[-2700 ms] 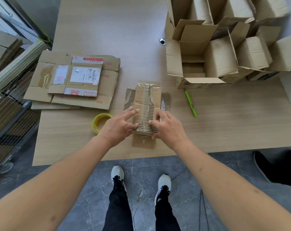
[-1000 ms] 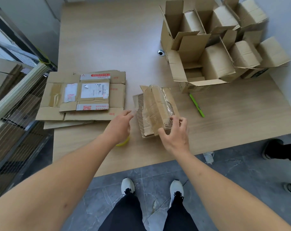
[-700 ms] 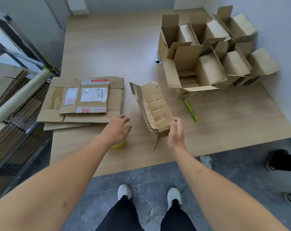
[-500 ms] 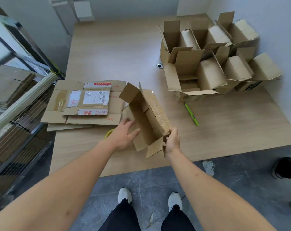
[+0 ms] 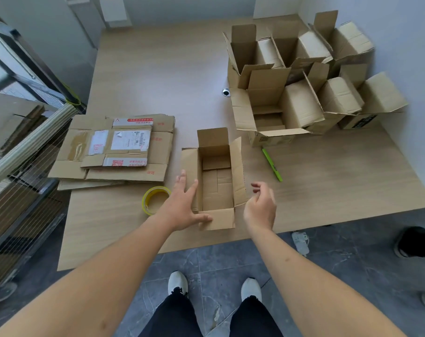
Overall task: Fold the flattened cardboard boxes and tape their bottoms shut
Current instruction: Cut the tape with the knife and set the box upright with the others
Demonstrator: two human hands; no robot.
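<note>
In the head view, an upright cardboard box [image 5: 216, 181] stands in the middle of the frame on the wooden table [image 5: 158, 69], its top flaps open, so we see its inside bottom. The left hand [image 5: 182, 205] lies against the left side of this box with straight, spread fingers, the thumb touching the near flap. The right hand [image 5: 260, 207] is just beside the right flap, fingers loosely curled, holding nothing. A yellow tape roll [image 5: 155, 199] lies left of the left hand. The stack of flattened boxes [image 5: 114, 152] is at middle left. The folded boxes [image 5: 301, 83] are grouped at upper right, and a green pen [image 5: 272, 164] lies below them.
</note>
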